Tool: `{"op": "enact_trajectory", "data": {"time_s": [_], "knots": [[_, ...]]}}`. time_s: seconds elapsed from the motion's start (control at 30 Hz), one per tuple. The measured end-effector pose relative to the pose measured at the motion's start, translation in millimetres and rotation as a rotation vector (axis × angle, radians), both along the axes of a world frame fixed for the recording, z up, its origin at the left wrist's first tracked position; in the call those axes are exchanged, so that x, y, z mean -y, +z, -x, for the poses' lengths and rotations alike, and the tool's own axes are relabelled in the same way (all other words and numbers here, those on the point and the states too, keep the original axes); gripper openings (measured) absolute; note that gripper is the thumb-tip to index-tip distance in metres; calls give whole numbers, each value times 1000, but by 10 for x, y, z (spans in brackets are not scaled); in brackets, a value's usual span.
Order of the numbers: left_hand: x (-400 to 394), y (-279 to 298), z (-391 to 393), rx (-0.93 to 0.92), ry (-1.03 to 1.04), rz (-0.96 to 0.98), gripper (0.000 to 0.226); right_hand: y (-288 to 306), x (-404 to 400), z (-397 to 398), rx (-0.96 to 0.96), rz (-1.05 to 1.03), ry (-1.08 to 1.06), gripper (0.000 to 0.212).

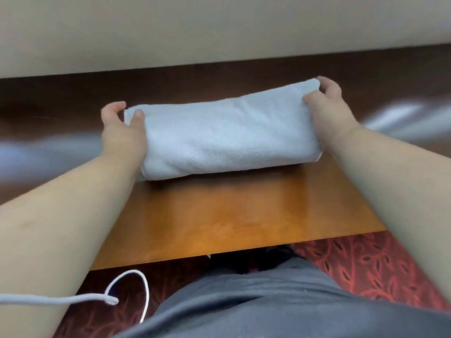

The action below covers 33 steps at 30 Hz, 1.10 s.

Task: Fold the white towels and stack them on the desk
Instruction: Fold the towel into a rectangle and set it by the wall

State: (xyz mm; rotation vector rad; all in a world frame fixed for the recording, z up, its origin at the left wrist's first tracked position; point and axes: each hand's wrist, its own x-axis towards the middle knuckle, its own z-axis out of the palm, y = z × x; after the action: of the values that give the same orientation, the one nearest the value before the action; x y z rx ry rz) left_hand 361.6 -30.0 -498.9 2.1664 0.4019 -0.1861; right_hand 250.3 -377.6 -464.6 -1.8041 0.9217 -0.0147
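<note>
A folded white towel (227,135) lies across the middle of the wooden desk (234,223), thick and several layers deep. My left hand (120,129) grips its left end, thumb on top and fingers curled round the far corner. My right hand (328,106) grips the right end the same way, fingers hooked over the far upper corner. Both forearms reach forward over the desk.
The desk's far part is dark wood (219,76) and meets a beige wall (195,28). A white cord (136,286) loops below the desk's near edge on the left. Red patterned carpet (366,264) shows at the lower right, beside my grey clothing (268,303).
</note>
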Motion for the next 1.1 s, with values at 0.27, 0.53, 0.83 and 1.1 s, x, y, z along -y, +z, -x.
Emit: {"op": "enact_trajectory", "data": {"time_s": [0.27, 0.53, 0.83, 1.1], "knots": [[-12, -62, -45, -40, 8, -35, 52, -301, 4, 203, -147, 62, -33, 42], [-196, -48, 400, 0, -208, -80, 68, -490, -64, 33, -224, 242, -26, 36], [-33, -51, -40, -281, -229, -349, 71, -407, 20, -187, -453, 261, -35, 62], [644, 343, 304, 484, -997, -720, 51, -159, -563, 6, 268, 922, 510, 43]]}}
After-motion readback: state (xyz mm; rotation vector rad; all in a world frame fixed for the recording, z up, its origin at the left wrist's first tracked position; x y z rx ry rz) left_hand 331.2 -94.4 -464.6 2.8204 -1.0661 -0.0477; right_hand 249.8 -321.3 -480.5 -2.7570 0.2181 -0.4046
